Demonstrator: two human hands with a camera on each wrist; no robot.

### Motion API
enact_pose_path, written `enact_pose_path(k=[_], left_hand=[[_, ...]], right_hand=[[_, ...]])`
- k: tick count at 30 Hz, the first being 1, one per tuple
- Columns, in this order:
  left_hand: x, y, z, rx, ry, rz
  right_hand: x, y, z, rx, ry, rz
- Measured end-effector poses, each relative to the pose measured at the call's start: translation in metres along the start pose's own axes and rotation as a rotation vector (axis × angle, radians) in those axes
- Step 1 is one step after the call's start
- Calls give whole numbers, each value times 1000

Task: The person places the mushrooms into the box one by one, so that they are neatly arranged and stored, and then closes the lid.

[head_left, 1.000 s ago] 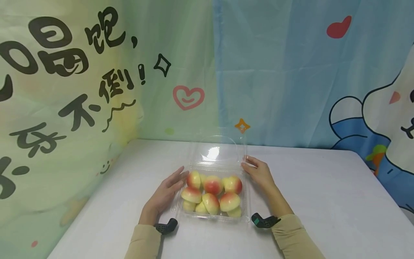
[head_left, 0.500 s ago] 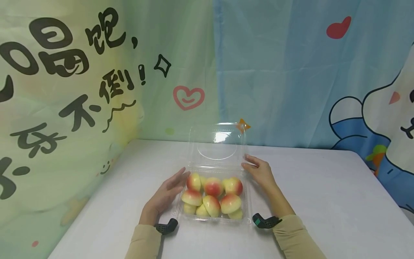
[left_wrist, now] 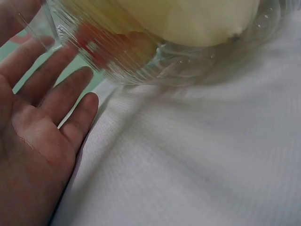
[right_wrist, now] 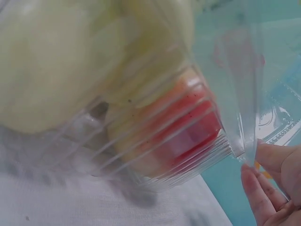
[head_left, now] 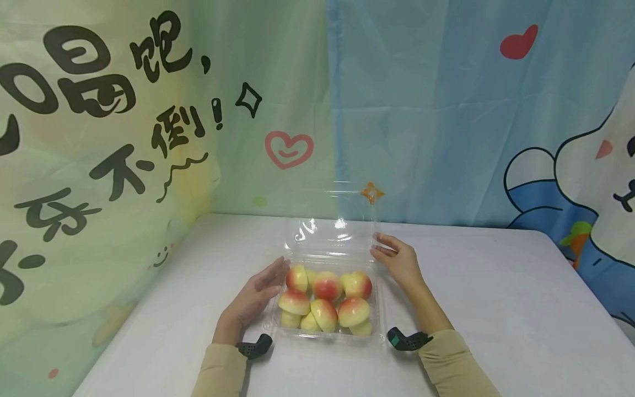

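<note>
A clear plastic clamshell box (head_left: 329,335) stands on the table with its lid (head_left: 329,237) raised at the back. Inside are several shiny red-and-yellow fruits (head_left: 326,285), peach-like in look, piled in rows. My left hand (head_left: 255,292) lies along the box's left side with its fingers extended; in the left wrist view the fingertips (left_wrist: 83,75) reach the ribbed wall. At the back right corner, my right hand (head_left: 399,262) pinches the clear plastic edge near the lid's hinge. The right wrist view has the thumb (right_wrist: 273,155) and fingers on either side of that edge.
A white cloth covers the table (head_left: 496,298). Printed curtains (head_left: 421,110) hang behind it and along the left side. Each wrist wears a small black device, the left one (head_left: 255,347) just in front of the box's left corner.
The lid has tilted and its reflections have shifted; its top edge stands slightly higher than before. My right hand has risen a little, while my left hand and the fruits stay nearly still.
</note>
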State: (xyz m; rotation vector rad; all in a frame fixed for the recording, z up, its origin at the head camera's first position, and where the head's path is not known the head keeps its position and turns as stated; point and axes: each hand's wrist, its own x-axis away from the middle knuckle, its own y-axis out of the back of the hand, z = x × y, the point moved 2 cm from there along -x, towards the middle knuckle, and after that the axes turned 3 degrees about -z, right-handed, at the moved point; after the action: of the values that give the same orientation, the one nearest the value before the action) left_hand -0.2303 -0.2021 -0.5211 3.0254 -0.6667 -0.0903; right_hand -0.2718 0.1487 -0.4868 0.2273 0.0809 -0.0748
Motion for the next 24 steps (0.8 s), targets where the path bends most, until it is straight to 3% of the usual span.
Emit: enact_pose_path(k=[16,24], left_hand=[[0,-1,0,-5,16,0],[0,-1,-3,24,24,-1]], right_hand=[[4,-2,6,-105,86,-40],[8,0,10,-158,59,-42]])
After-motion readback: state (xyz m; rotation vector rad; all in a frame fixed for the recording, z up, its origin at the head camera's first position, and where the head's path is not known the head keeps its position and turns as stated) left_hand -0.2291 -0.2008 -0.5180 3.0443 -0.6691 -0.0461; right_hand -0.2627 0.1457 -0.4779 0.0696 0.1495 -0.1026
